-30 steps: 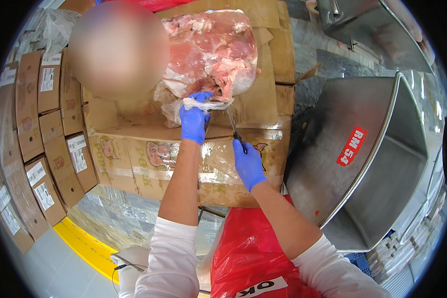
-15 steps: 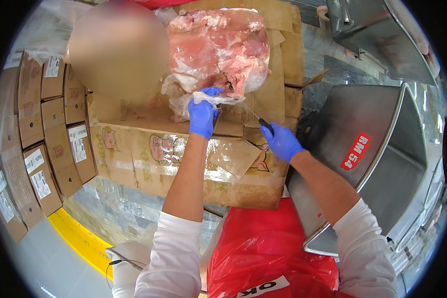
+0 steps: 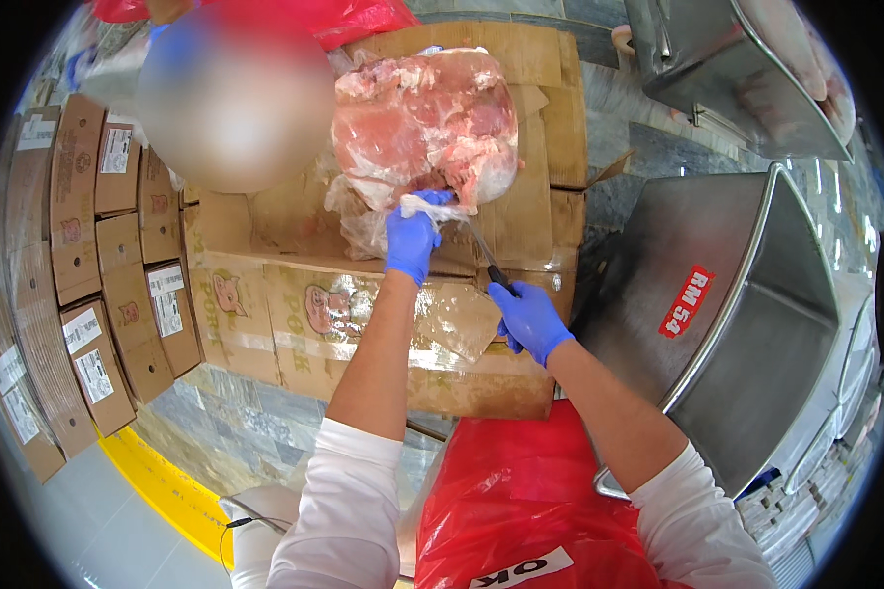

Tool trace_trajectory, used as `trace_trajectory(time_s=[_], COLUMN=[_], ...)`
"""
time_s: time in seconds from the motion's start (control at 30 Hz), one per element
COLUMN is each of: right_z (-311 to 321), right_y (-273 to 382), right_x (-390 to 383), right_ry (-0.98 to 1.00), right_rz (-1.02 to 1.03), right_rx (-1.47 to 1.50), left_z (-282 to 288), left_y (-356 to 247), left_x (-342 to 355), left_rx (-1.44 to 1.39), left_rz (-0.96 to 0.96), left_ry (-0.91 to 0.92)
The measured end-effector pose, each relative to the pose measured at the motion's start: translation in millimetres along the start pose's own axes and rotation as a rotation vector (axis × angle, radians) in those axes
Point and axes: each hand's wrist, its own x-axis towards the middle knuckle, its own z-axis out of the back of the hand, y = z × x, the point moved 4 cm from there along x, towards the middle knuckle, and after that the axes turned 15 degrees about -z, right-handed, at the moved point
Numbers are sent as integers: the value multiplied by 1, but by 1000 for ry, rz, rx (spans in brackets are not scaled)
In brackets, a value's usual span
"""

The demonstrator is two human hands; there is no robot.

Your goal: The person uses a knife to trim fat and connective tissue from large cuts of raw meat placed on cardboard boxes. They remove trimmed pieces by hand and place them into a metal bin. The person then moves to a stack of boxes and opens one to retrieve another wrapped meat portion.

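Observation:
A large block of raw pink meat [image 3: 422, 123] lies on top of brown cardboard cartons in front of me. Crumpled clear plastic film [image 3: 354, 221] bunches along its near left edge. My left hand [image 3: 413, 240], in a blue glove, is closed on a whitish strip of this film at the meat's near edge. In my right hand [image 3: 532, 319], also gloved in blue, is a knife [image 3: 496, 275] with a black handle. Its thin blade points up and left, with the tip by the film and the meat's near corner; whether it touches either I cannot tell.
An opened carton [image 3: 304, 334] forms the support's near side. Stacked boxes [image 3: 98, 255] stand at the left beside a yellow floor edge [image 3: 167, 491]. Steel bins stand right [image 3: 727, 294] and far right [image 3: 737, 79]. A blurred co-worker shape [image 3: 236, 98] is at the far left.
My right hand has drawn the knife nearer to me and slightly left. My left hand still grips the film, a little lower and further right in the picture. The whole view has shifted slightly.

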Motion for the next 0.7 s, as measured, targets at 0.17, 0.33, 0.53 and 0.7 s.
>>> trace_trajectory(time_s=[0.17,0.33,0.53,0.7], right_z=[-12,-41,-28,-7], right_y=[57,35,8,-13], right_x=[13,55,76,95], right_ry=[14,-186,-425,-558], right_rz=[-171,1,357,459], right_rx=[62,8,-225,-374], left_z=[4,9,22,20], left_y=[0,5,9,5], left_x=[-8,-8,-13,-16], left_rx=[9,-87,-157,-178], left_rz=[22,-4,-6,-23], left_ry=[126,98,69,41])
